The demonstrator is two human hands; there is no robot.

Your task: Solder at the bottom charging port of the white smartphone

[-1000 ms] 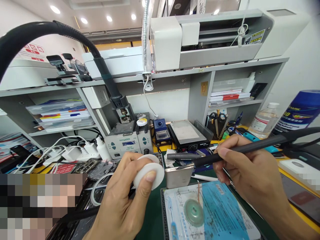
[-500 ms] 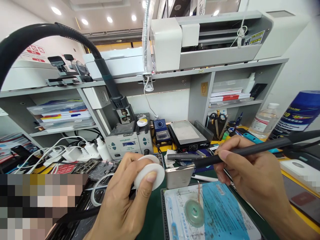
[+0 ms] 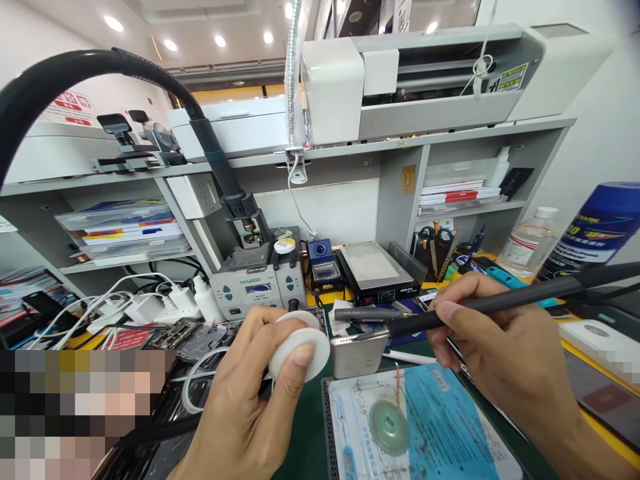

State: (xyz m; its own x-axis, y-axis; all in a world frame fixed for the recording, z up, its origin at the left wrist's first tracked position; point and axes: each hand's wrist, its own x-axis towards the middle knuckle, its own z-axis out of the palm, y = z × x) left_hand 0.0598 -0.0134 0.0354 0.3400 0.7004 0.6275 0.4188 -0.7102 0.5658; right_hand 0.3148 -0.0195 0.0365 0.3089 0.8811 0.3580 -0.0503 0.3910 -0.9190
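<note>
My left hand [image 3: 245, 393] is closed on a white spool [image 3: 311, 360], its thumb pressed on the near disc and fingers curled behind. My right hand [image 3: 495, 347] grips a soldering iron [image 3: 420, 324] like a pen, its black handle running out to the right. The iron's thin metal tip reaches to the upper edge of a silver phone [image 3: 357, 357], just right of the spool; whether the tip touches it I cannot tell. Below the phone lies a blue and white mat [image 3: 440, 427] bearing a round green piece [image 3: 388, 428] with a thin reddish strand.
Behind my hands stand a grey rework station [image 3: 257, 290], a small blue device [image 3: 323, 263] and a flat heating plate [image 3: 377, 267]. A clear bottle [image 3: 529, 247] and a blue spray can [image 3: 593, 230] stand at right. White chargers and cables [image 3: 150, 303] crowd the left.
Almost nothing differs. Both hands keep their grips and places, and the view has shifted very slightly.
</note>
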